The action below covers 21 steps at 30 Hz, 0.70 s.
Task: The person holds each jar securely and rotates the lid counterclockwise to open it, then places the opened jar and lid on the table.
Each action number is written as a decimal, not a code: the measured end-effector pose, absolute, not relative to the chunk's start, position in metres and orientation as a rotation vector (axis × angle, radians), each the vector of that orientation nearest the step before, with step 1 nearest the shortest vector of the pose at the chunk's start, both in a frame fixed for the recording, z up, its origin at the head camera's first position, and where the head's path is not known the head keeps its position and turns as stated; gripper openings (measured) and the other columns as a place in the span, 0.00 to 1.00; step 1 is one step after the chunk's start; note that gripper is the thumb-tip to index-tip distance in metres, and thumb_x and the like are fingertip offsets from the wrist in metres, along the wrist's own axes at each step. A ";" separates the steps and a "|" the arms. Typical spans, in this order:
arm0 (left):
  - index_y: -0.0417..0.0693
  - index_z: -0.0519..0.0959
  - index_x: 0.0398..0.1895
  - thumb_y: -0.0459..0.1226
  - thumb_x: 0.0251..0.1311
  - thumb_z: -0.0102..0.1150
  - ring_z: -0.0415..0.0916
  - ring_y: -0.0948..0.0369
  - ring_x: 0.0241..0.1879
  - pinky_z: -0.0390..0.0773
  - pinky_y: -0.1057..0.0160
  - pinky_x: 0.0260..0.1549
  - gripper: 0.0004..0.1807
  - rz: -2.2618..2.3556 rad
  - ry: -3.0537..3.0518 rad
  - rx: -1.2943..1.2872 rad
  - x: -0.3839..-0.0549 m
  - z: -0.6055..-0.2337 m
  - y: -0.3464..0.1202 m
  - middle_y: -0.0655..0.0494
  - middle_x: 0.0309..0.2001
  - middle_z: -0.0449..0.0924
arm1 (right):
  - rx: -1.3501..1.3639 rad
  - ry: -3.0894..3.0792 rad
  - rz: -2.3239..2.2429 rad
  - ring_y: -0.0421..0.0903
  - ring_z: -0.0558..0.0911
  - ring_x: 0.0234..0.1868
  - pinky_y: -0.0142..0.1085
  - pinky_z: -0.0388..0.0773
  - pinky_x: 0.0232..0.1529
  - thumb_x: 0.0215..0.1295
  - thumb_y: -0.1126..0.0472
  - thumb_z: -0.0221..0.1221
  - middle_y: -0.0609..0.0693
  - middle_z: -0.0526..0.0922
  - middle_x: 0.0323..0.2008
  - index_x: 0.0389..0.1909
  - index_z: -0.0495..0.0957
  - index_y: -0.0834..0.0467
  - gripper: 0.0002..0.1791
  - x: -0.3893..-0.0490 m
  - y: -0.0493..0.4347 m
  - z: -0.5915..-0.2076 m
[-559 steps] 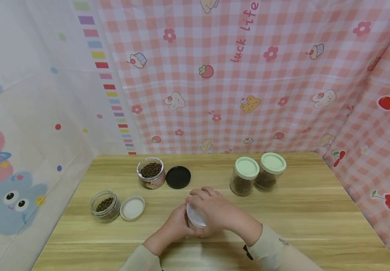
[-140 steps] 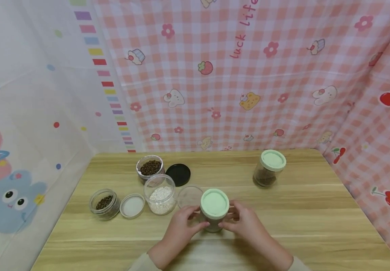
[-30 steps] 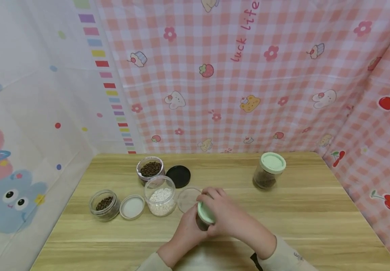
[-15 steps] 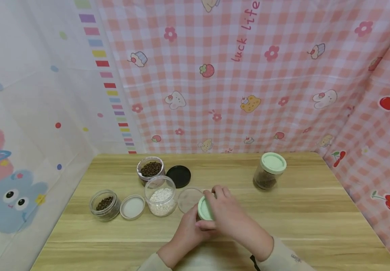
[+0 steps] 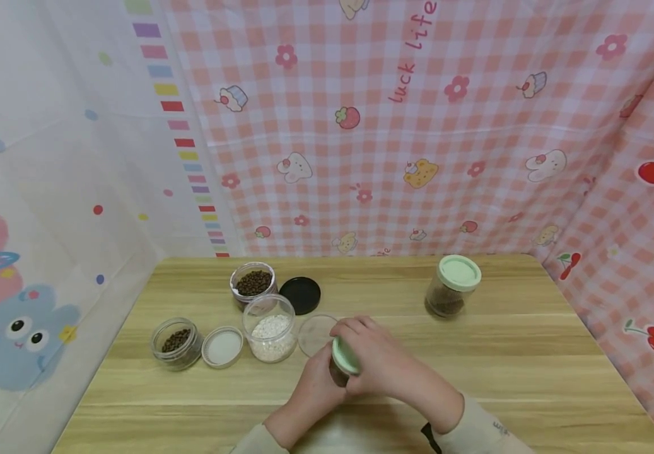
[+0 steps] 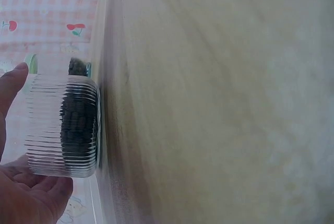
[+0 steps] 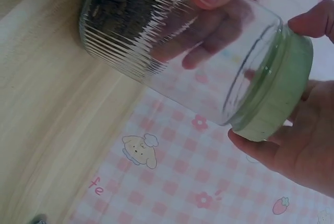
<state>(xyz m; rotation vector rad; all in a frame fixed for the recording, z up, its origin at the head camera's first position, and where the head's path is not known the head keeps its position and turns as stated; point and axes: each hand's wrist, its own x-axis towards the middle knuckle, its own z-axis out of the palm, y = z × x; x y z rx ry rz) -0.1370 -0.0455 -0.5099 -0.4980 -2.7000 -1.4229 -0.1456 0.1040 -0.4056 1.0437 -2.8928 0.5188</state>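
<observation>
In front of me my left hand (image 5: pixel 318 383) grips the ribbed clear body of a jar (image 7: pixel 141 31), low on its side. My right hand (image 5: pixel 380 362) reaches over the top, fingers and thumb around the jar's pale green screw lid (image 7: pixel 282 85). The lid sits on the jar. Dark small pieces (image 6: pixel 79 125) fill the lower part of the glass, and its upper part shows clear. In the head view both hands cover much of the jar. Just left of it lies a clear round lid (image 5: pixel 316 334), partly behind the fingers.
A clear jar of white flakes (image 5: pixel 272 337) stands lidless to the left. Beyond it are two lidless jars of brown pellets (image 5: pixel 254 284), a black lid (image 5: pixel 300 295) and a white lid (image 5: pixel 222 347). Another green-lidded jar (image 5: pixel 446 296) stands at the back right.
Earlier, both hands held a different jar; the white-flake jar now stands lidless at left. One green-lidded jar came forward from back right. Lately my right hand has shifted its grip around the lid.
</observation>
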 end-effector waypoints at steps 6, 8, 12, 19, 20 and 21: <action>0.50 0.68 0.61 0.50 0.40 0.74 0.75 0.61 0.52 0.76 0.58 0.53 0.42 -1.494 -2.697 -0.525 -0.138 -0.511 -0.046 0.57 0.54 0.77 | 0.908 -2.949 0.585 0.56 0.68 0.60 0.50 0.72 0.57 0.40 0.44 0.72 0.57 0.69 0.60 0.62 0.67 0.58 0.47 -0.143 0.104 -0.402; 0.52 0.67 0.63 0.53 0.39 0.74 0.75 0.63 0.52 0.76 0.60 0.53 0.45 -1.553 -2.675 -0.535 -0.138 -0.511 -0.046 0.59 0.54 0.77 | 0.798 -2.965 0.558 0.56 0.69 0.57 0.50 0.74 0.54 0.41 0.36 0.70 0.59 0.69 0.57 0.62 0.66 0.60 0.50 -0.142 0.103 -0.403; 0.56 0.66 0.63 0.58 0.36 0.74 0.75 0.65 0.51 0.76 0.62 0.52 0.47 -1.607 -2.643 -0.555 -0.137 -0.511 -0.047 0.62 0.54 0.76 | 0.706 -2.989 0.424 0.53 0.69 0.49 0.46 0.77 0.46 0.40 0.30 0.66 0.58 0.70 0.49 0.57 0.69 0.63 0.51 -0.142 0.103 -0.407; 0.57 0.66 0.64 0.56 0.39 0.73 0.73 0.63 0.54 0.74 0.58 0.55 0.45 -1.580 -2.683 -0.527 -0.137 -0.510 -0.046 0.61 0.57 0.75 | 0.827 -2.951 0.484 0.51 0.69 0.53 0.45 0.76 0.48 0.38 0.45 0.71 0.53 0.72 0.53 0.58 0.72 0.56 0.42 -0.145 0.106 -0.409; 0.55 0.67 0.63 0.54 0.40 0.73 0.73 0.62 0.55 0.74 0.57 0.55 0.44 -1.554 -2.696 -0.521 -0.137 -0.510 -0.046 0.61 0.57 0.75 | 0.862 -2.942 0.497 0.51 0.69 0.55 0.45 0.76 0.49 0.35 0.48 0.72 0.52 0.72 0.54 0.58 0.72 0.54 0.43 -0.146 0.107 -0.408; 0.54 0.67 0.63 0.53 0.41 0.73 0.73 0.62 0.55 0.74 0.56 0.56 0.42 -1.537 -2.706 -0.515 -0.137 -0.510 -0.046 0.60 0.56 0.76 | 0.901 -2.935 0.502 0.50 0.69 0.56 0.45 0.75 0.50 0.33 0.50 0.73 0.51 0.72 0.55 0.58 0.72 0.53 0.43 -0.146 0.107 -0.408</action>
